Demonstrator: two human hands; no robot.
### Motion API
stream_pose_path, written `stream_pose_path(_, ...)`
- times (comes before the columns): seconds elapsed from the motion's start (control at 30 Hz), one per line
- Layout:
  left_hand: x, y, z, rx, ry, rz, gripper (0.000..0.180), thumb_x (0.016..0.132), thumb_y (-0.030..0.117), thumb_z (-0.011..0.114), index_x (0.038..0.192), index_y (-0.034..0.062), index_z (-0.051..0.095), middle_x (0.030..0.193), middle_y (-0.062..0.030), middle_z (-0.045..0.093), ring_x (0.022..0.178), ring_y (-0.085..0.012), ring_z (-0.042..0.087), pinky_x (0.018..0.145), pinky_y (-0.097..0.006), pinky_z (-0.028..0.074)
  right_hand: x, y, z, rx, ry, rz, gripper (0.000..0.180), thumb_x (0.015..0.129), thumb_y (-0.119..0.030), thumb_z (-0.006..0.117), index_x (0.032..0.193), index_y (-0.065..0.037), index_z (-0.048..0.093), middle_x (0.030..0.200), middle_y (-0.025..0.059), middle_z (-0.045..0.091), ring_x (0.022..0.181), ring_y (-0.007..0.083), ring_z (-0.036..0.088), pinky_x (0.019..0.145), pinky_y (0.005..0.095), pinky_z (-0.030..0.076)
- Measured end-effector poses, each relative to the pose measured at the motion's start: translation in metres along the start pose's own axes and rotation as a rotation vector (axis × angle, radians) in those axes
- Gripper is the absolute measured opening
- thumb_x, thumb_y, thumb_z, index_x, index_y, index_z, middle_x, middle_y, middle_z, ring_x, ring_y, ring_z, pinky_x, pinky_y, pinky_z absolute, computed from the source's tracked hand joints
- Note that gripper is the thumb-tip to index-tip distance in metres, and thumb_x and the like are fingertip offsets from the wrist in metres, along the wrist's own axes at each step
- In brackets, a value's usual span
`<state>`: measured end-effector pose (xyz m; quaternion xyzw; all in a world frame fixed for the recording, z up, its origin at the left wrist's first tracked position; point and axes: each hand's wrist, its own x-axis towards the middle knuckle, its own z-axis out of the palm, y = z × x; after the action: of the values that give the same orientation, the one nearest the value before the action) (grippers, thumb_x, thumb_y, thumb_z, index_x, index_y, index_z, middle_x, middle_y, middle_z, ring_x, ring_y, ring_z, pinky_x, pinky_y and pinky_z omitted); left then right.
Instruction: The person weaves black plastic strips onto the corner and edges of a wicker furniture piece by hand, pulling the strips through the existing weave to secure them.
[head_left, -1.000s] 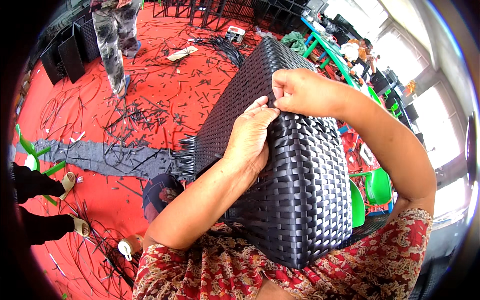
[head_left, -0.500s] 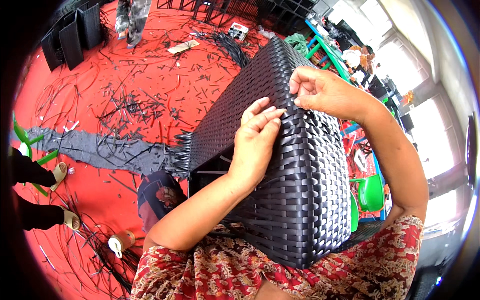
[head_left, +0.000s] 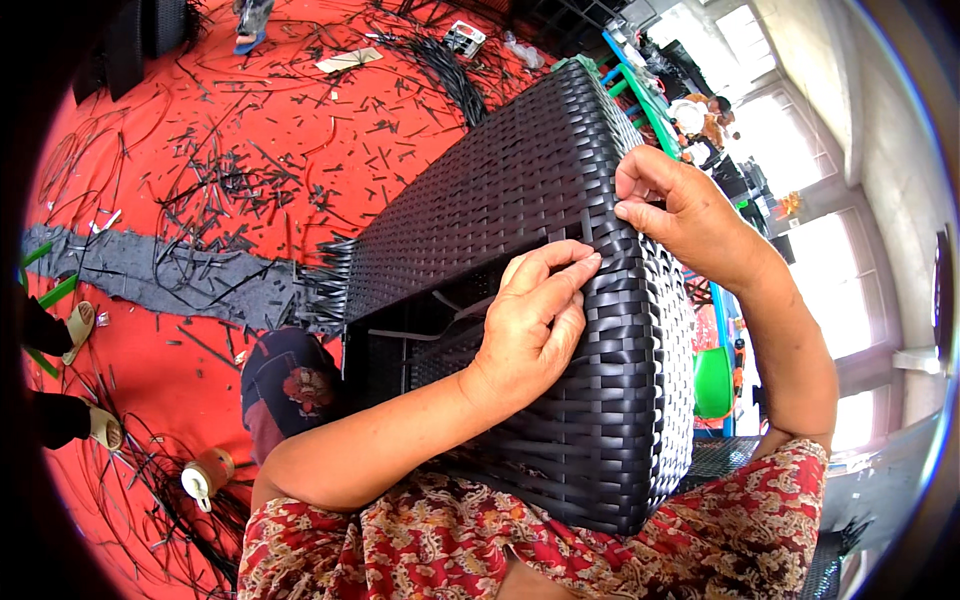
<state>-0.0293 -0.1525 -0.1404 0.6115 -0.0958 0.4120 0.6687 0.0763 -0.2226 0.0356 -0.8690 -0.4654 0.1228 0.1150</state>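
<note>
Both hands: left (head_left: 535, 315) flat on woven frame (head_left: 520, 190); right (head_left: 675, 215) seemingly pinching strand.

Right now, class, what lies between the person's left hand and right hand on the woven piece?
In the head view, only black woven strips at the wicker frame's rounded edge separate left hand from right hand.

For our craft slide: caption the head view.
Left hand and right hand press strips on a black woven wicker frame above a red floor.
</note>
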Motion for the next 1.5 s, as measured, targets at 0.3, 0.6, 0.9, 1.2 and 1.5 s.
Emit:
stream_pose_path(0.3, 0.006, 0.000, -0.003, -0.093, 0.028, -0.048, 0.031, 0.082, -0.007, 0.050, 0.112, -0.0017, 0.060, 0.115, -0.0135, 0.056, 0.108, -0.0226, 0.054, 0.095, -0.030, 0.040, -0.009, -0.009, -0.011, -0.050, 0.060, 0.062, 0.008, 0.084, -0.003, 0.060, 0.091, -0.001, 0.055, 0.083, 0.0005, 0.054, 0.080, 0.0078, 0.051, 0.074, 0.0222, 0.043)
stream_pose_path(0.6, 0.030, -0.005, -0.007, -0.654, 0.113, -0.608, 0.025, 0.093, 0.011, 0.053, 0.114, -0.0023, 0.056, 0.098, -0.0063, 0.063, 0.088, -0.0102, 0.059, 0.080, -0.023, 0.048, -0.010, 0.010, -0.023, 0.169, -0.054, 0.107, 0.008, 0.085, -0.006, 0.060, 0.092, -0.001, 0.059, 0.084, -0.0019, 0.057, 0.080, 0.0057, 0.053, 0.073, 0.0210, 0.044)
stream_pose_path(0.9, 0.048, -0.013, -0.011, -0.661, 0.041, -0.638, 0.021, 0.089, 0.010, 0.059, 0.107, -0.0008, 0.061, 0.089, -0.0024, 0.063, 0.074, -0.0058, 0.057, 0.067, -0.017, 0.047, -0.008, 0.015, -0.028, 0.348, -0.110, 0.193, 0.010, 0.087, -0.010, 0.060, 0.093, -0.003, 0.059, 0.084, -0.0032, 0.057, 0.080, 0.0043, 0.053, 0.074, 0.0195, 0.044)
stream_pose_path(1.2, 0.057, -0.010, -0.009, -0.504, 0.011, -0.560, 0.011, 0.087, 0.010, 0.061, 0.093, 0.0015, 0.062, 0.079, 0.0011, 0.060, 0.066, -0.0032, 0.050, 0.059, -0.017, 0.040, -0.002, -0.003, -0.015, 0.053, -0.042, 0.068, 0.010, 0.083, -0.003, 0.062, 0.091, -0.003, 0.055, 0.086, -0.0025, 0.054, 0.082, 0.0045, 0.052, 0.074, 0.0203, 0.044)
stream_pose_path(1.5, 0.057, -0.013, -0.015, -0.760, 0.040, -0.731, 0.004, 0.087, 0.008, 0.058, 0.085, 0.0051, 0.059, 0.074, 0.0026, 0.055, 0.062, -0.0043, 0.047, 0.056, -0.017, 0.037, 0.005, -0.029, -0.006, -0.568, 0.199, -0.430, 0.015, 0.078, -0.008, 0.066, 0.092, -0.005, 0.062, 0.114, 0.0088, 0.056, 0.109, 0.0263, 0.049, 0.095, 0.0364, 0.036)
